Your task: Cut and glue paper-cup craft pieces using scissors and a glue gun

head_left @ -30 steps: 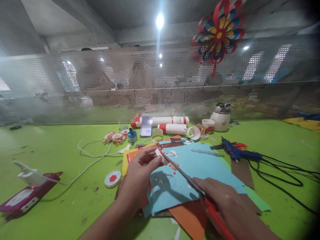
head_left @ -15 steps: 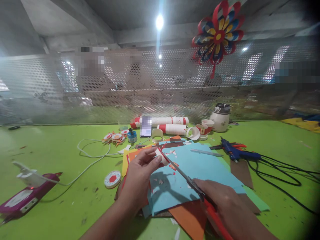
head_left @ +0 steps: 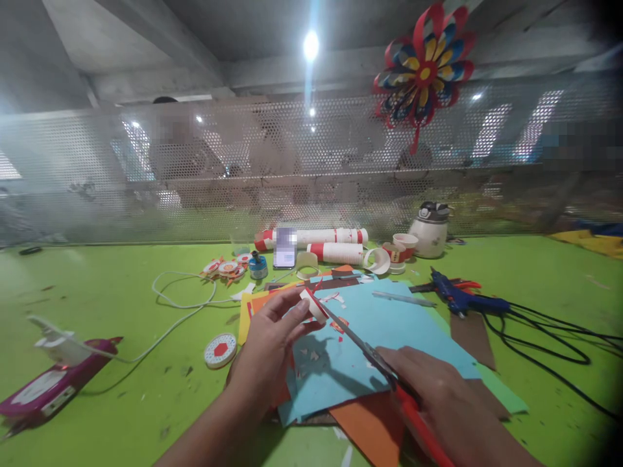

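Observation:
My left hand [head_left: 272, 331] pinches a small white paper-cup piece with a red edge [head_left: 315, 307] between thumb and fingers. A thin red strip curls up from its rim. In my right hand [head_left: 433, 383] is a pair of scissors with red handles [head_left: 372, 355], its blade tips touching or very close to the red edge of the piece. Whether the blades are fully closed I cannot tell. Below both hands lies light blue paper [head_left: 413, 331], with white and red scraps on it and a small orange-red printed piece [head_left: 339, 324].
A round disc with a red hexagon [head_left: 220, 350] lies left. Stacked paper cups [head_left: 335, 253], a phone [head_left: 285, 250], a blue bottle [head_left: 257, 266] and a white jug [head_left: 429, 233] stand behind. Right is a blue glue gun [head_left: 452, 295] with black cables; left, a purple power strip [head_left: 58, 383].
The cup piece has tilted slightly in my left hand and moved a little left. My right hand and the scissors look almost the same.

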Motion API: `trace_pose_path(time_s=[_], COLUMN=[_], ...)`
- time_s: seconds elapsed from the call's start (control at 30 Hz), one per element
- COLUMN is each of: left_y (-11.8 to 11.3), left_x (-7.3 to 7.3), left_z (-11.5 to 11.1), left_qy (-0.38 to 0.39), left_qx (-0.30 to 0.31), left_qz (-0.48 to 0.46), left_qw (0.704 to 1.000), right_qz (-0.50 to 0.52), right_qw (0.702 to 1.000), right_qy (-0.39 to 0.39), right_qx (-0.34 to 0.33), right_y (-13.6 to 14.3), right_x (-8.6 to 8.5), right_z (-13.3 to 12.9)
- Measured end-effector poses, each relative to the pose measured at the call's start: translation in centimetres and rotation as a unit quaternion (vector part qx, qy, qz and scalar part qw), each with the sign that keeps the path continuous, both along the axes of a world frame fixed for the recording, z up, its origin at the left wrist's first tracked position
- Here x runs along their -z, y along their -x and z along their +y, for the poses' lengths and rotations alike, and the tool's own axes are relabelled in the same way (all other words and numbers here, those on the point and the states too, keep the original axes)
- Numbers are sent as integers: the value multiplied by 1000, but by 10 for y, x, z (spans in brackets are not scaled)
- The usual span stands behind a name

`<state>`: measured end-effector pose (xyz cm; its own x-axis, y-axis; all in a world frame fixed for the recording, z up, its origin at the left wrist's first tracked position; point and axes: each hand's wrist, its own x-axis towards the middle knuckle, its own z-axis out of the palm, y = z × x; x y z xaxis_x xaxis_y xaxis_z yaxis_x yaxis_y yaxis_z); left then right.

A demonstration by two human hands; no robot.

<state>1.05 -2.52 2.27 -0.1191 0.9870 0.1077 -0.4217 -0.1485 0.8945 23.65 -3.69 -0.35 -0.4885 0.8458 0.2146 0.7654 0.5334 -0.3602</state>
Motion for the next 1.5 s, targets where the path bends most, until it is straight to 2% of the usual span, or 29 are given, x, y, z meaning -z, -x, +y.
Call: trace_pose_path(time_s=[0.2, 0.4, 0.6, 0.93, 1.27, 1.5], left_y=[-2, -6, -7, -8, -7, -8], left_x=[-3, -4, -4, -3, -1, -4], left_z=[-2, -7, -6, -6, -6, -7], left_qy=[20, 37, 37, 38, 31, 15], left_qx=[-10, -11, -2, -7, -19, -21], left_qz=[-24, -33, -39, -30, 5, -4], left_qw=[999, 999, 999, 999, 999, 1000], right_qz=[-10, -6, -4, -29, 16, 30], right_qw=[999, 1000, 1000, 999, 1000, 999], right_qy=[42, 14, -19, -32, -3, -25], right_qx=[-8, -2, -5, -10, 5, -11], right_y=[-2, 0, 0, 1, 4, 1], right_x=[0, -5, 0, -2, -12, -6], right_z=[0, -5, -6, -7, -8, -8])
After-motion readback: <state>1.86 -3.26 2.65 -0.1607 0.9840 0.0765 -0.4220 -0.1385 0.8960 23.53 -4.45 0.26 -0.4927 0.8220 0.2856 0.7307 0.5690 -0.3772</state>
